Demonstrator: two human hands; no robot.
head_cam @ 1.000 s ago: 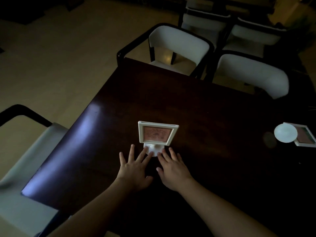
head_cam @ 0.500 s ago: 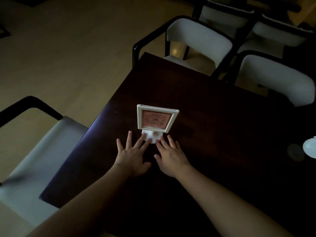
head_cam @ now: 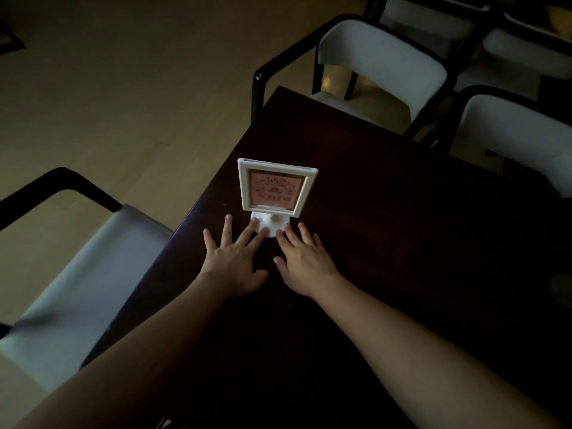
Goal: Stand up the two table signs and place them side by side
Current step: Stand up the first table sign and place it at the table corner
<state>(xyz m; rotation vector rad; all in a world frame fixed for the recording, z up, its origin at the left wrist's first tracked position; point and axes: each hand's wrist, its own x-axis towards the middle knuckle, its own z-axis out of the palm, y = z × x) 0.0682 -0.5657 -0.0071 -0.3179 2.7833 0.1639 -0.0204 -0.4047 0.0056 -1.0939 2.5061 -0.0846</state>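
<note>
dim dining room or restaurant: dark table (head_cam: 387, 193), white-cushioned chairs (head_cam: 380, 57), table sign (head_cam: 275, 188).

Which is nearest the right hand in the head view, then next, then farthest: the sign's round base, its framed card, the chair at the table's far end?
1. Round base, touching the right hand's fingertips.
2. Framed card, just above the base.
3. Far-end chair, beyond the table.

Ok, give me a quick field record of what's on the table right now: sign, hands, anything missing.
sign: white-framed table sign, upright on its round base
left hand: flat on the table, fingers spread, fingertips at the base
right hand: flat, fingertips at the base
table: dark wood
second sign: not in view
chairs: white chair at the far end
</note>
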